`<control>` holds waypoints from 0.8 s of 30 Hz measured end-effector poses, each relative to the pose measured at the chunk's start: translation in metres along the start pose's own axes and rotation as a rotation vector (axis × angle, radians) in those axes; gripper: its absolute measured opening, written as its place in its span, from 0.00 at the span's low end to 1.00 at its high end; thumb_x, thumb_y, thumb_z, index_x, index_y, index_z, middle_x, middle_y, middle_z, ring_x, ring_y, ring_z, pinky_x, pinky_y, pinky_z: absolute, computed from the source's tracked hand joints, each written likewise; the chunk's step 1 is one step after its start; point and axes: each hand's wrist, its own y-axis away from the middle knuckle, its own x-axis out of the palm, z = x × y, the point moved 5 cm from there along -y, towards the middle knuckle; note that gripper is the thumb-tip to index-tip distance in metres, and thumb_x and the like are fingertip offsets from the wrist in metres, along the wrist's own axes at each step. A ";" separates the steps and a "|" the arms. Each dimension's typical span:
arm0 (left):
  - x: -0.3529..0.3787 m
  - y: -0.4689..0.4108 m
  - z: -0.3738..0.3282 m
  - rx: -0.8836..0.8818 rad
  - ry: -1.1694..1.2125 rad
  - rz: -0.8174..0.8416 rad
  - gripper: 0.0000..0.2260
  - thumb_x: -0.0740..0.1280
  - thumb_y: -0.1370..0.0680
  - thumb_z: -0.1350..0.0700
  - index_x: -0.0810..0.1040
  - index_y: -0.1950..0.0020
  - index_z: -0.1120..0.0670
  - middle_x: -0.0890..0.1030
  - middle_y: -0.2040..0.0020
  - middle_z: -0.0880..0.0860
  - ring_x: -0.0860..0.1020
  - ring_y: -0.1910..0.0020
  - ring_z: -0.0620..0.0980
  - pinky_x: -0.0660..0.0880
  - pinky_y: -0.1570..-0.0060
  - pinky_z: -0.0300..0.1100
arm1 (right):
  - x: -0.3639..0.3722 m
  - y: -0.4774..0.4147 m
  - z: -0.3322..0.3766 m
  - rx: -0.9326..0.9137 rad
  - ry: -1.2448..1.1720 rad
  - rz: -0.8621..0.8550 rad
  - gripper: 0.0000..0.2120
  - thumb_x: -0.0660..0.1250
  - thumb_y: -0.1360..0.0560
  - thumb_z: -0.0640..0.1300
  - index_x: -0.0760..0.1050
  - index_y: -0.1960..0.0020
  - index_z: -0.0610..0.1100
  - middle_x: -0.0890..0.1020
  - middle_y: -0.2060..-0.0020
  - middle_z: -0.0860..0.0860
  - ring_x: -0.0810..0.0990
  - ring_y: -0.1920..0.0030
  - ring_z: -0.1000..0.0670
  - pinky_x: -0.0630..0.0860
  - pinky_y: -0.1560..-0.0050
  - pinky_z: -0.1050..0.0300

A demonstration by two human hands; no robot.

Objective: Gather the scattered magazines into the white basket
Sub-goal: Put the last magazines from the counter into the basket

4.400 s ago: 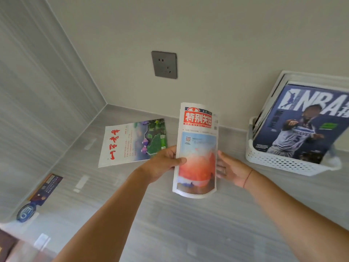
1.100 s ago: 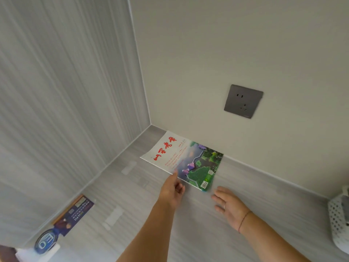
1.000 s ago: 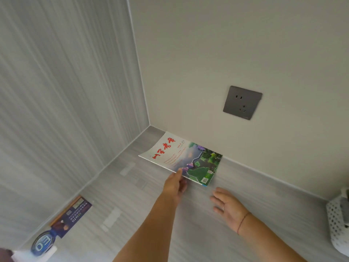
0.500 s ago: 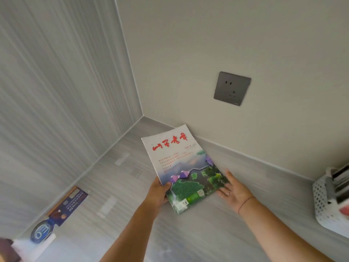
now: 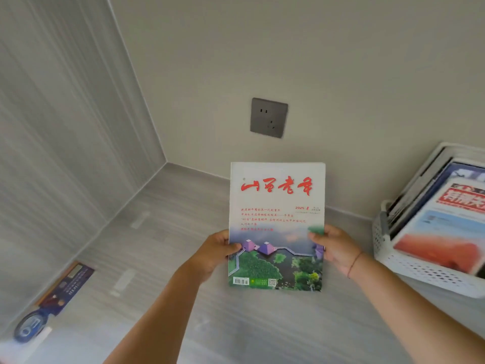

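I see the magazine (image 5: 277, 224) held upright with its cover facing me. Its long axis runs top to bottom in the head view, with the red brush-lettered title at the top and the barcode strip at the bottom. It is clear of the grey surface (image 5: 157, 232), in front of the back wall and just below the dark wall socket (image 5: 269, 117).

My left hand (image 5: 212, 254) has its grip clamped on the magazine's left edge, thumb on the cover and fingers hidden behind. My right hand (image 5: 336, 248) is clamped the same way on the right edge, thumb tip on the cover. Both grips sit on the lower half, so most of the page rises above them.

The white basket (image 5: 420, 285) stands on the surface at the right, near the right hand but apart from it, partly cut off by the frame. Several magazines lean in it. The front one (image 5: 446, 232) has a red title block over a blue and orange picture, blurred; darker covers stack behind it.

Far left, along the side wall, a dark blue leaflet (image 5: 65, 287) lies flat with a round blue object (image 5: 29, 325) at its near end; I cannot tell what that object is.
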 end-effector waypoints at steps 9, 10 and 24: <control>0.143 -0.012 -0.105 0.254 -0.115 0.080 0.14 0.58 0.19 0.63 0.75 0.36 0.58 0.80 0.39 0.57 0.78 0.41 0.57 0.74 0.38 0.53 | -0.148 0.071 0.056 -0.238 0.040 -0.327 0.13 0.60 0.23 0.33 0.74 0.42 0.44 0.73 0.69 0.44 0.67 0.70 0.49 0.71 0.67 0.56; 0.162 -0.013 -0.117 0.293 -0.134 0.075 0.14 0.57 0.19 0.63 0.76 0.37 0.57 0.80 0.39 0.56 0.78 0.41 0.56 0.74 0.38 0.53 | -0.168 0.080 0.063 -0.266 0.069 -0.370 0.13 0.60 0.23 0.33 0.74 0.42 0.44 0.74 0.69 0.45 0.69 0.70 0.49 0.73 0.65 0.56; 0.336 -0.038 -0.163 0.351 -0.059 -0.158 0.09 0.68 0.28 0.64 0.83 0.58 0.50 0.85 0.53 0.52 0.82 0.56 0.51 0.80 0.54 0.44 | -0.349 0.125 0.082 -0.399 0.170 -0.770 0.14 0.65 0.26 0.34 0.77 0.41 0.39 0.81 0.54 0.48 0.79 0.66 0.52 0.75 0.71 0.72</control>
